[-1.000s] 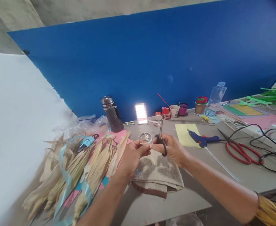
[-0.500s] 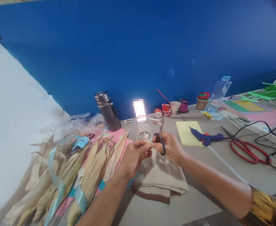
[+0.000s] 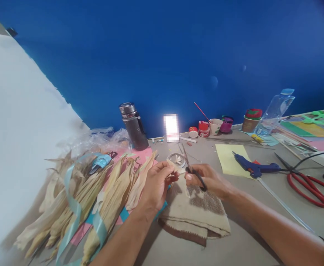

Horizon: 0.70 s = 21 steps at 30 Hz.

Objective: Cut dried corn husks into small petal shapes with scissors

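My left hand (image 3: 159,183) is closed in a pinch on a small pale husk piece (image 3: 180,170) above a folded beige and brown cloth (image 3: 196,214). To its right, my right hand (image 3: 210,181) is closed round the black handles of small scissors (image 3: 196,176), whose blades point up and slightly left. The scissors stand beside the right end of the husk piece. Just behind the hands lies a roll of tape (image 3: 171,157) with pale scraps inside its ring. Bundles of dried corn husks (image 3: 109,192) lie left of my left hand.
A dark flask (image 3: 135,129) stands at the back left, near paint pots (image 3: 204,129) and a paper cup (image 3: 215,126). On the right lie a blue glue gun (image 3: 257,167), yellow paper (image 3: 228,157), red-handled scissors (image 3: 307,184) and a plastic bottle (image 3: 275,112).
The whole view has shifted, with objects now further right. My right hand has drawn slightly away from my left, and the scissors have tilted to the left, showing more of the pale piece.
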Available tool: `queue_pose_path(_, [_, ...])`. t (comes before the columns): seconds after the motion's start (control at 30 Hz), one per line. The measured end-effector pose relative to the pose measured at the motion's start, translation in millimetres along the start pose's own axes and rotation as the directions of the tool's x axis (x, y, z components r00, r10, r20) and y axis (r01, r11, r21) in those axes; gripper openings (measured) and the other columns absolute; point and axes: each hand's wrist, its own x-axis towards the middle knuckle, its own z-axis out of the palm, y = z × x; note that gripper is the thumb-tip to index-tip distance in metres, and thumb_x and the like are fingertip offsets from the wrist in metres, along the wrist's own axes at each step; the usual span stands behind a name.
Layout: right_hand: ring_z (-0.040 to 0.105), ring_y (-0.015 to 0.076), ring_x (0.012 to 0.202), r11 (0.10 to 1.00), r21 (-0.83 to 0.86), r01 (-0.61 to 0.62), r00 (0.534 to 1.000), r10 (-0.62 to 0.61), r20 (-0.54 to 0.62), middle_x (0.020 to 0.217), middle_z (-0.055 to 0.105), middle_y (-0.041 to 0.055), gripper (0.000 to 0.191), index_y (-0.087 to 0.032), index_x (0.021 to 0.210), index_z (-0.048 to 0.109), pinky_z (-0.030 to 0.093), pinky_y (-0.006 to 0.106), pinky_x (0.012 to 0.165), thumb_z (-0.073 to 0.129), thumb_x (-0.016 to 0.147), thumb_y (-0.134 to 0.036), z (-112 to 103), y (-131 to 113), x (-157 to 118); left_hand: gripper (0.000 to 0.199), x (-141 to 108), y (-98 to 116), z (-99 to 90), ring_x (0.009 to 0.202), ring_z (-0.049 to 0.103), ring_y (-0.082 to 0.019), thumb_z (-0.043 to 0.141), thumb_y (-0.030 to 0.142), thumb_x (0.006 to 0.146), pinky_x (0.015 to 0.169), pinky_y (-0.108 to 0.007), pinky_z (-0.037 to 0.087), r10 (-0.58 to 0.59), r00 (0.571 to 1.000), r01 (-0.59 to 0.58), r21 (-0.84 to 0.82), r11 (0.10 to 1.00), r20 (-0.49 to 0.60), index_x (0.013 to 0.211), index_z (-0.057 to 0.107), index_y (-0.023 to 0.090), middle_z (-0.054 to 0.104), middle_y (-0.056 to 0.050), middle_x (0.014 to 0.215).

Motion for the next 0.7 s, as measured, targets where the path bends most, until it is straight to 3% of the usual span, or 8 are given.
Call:
queue_pose_path(0.1, [0.043, 0.0115, 0.058, 0.998, -0.063, 0.027, 0.984, -0.016, 0.178, 0.064, 0.054, 0.0003, 0.053, -0.015, 0.073, 0.059, 0.030, 0.023, 0.051, 0.063, 0.075, -0.067, -5, 0, -4, 0.017, -2, 6, -1.4, 0.064, 0.059, -0.013, 0.074, 0.025, 0.065, 0.064, -0.025, 0.047, 0.027, 1.000, -0.027, -0.008, 1.000, -0.015, 0.058, 0.060, 0.017, 0.058, 0.001, 0.063])
queue_pose_path(0.2, [0.044, 0.0118, 0.058, 0.996, -0.085, 0.023, 0.974, -0.003, 0.228, 0.063, 0.054, -0.0001, 0.056, -0.015, 0.071, 0.057, 0.031, 0.023, 0.051, 0.061, 0.074, -0.072, -2, -1, -8, 0.018, -3, 8, -1.2, 0.063, 0.058, -0.012, 0.072, 0.024, 0.066, 0.063, -0.024, 0.046, 0.050, 0.998, -0.051, -0.003, 0.999, -0.024, 0.057, 0.058, 0.016, 0.056, 0.001, 0.061])
queue_pose_path(0.37, [0.041, 0.0103, 0.055, 0.993, -0.119, 0.011, 0.978, 0.014, 0.207, 0.061, 0.050, -0.0025, 0.053, -0.016, 0.070, 0.056, 0.030, 0.021, 0.049, 0.065, 0.073, -0.069, 5, 0, -9, 0.016, -2, 9, -1.2, 0.061, 0.056, -0.012, 0.069, 0.023, 0.067, 0.063, -0.025, 0.046, 0.079, 0.997, -0.078, 0.012, 0.997, -0.011, 0.058, 0.058, 0.017, 0.055, 0.001, 0.060])
queue_pose_path(0.7, [0.049, 0.0113, 0.050, 0.985, -0.152, -0.078, 0.985, 0.100, 0.142, 0.056, 0.061, 0.0009, 0.049, -0.017, 0.062, 0.054, 0.033, 0.021, 0.046, 0.068, 0.073, -0.062, 6, 6, -8, 0.015, -1, 6, -1.2, 0.060, 0.056, -0.012, 0.068, 0.022, 0.065, 0.064, -0.025, 0.047, 0.078, 0.996, -0.077, 0.016, 0.997, -0.039, 0.056, 0.056, 0.017, 0.054, 0.002, 0.060])
